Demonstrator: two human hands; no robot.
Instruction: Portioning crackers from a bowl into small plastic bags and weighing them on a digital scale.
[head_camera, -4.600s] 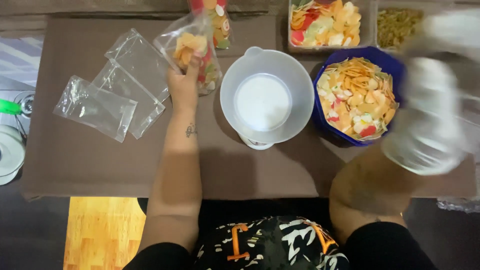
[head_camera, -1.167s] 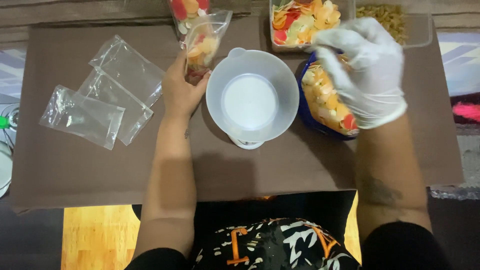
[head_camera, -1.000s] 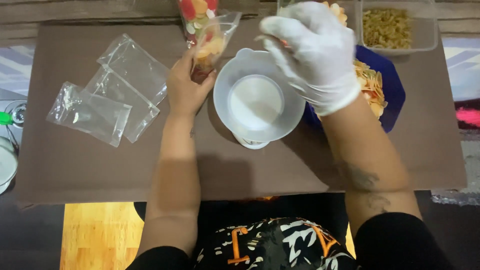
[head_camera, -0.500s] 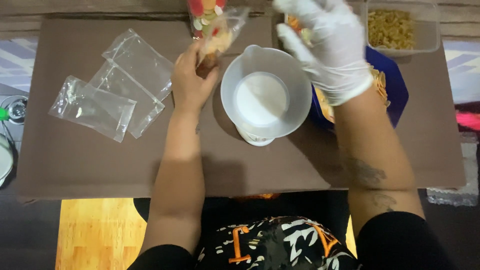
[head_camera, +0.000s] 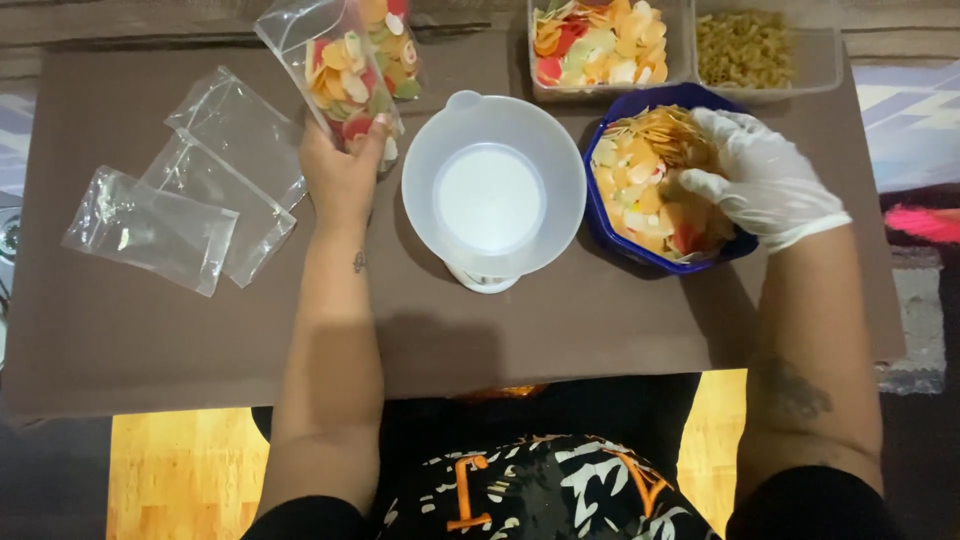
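- Right now the left hand (head_camera: 343, 175), bare, is clamped around a clear plastic bag (head_camera: 338, 68) part-filled with coloured round crackers, holding it upright above the far part of the brown mat (head_camera: 150, 330), left of centre.
- The bag's mouth gapes open at its top, near the mat's far edge; thumb and fingers pinch its lower part.
- Just behind that bag, at the far edge, stands a second filled bag (head_camera: 395, 50) of the same crackers, partly hidden.
- The right hand (head_camera: 762, 178), in a white glove, is sunk into a blue bowl (head_camera: 610, 232) of mixed crackers on the right side of the mat; its fingers curl down among the crackers, though whether they grip any I cannot tell.
- Between the two hands sits a white measuring jug (head_camera: 494, 190), seen from above, near the middle of the mat and just beside the bowl.
- Three empty clear bags (head_camera: 190, 205) lie overlapping towards the mat's left edge, well apart from the held bag.
- At the far right edge stand two clear tubs: one with coloured crackers (head_camera: 600, 45), one with brownish curled pieces (head_camera: 765, 48).
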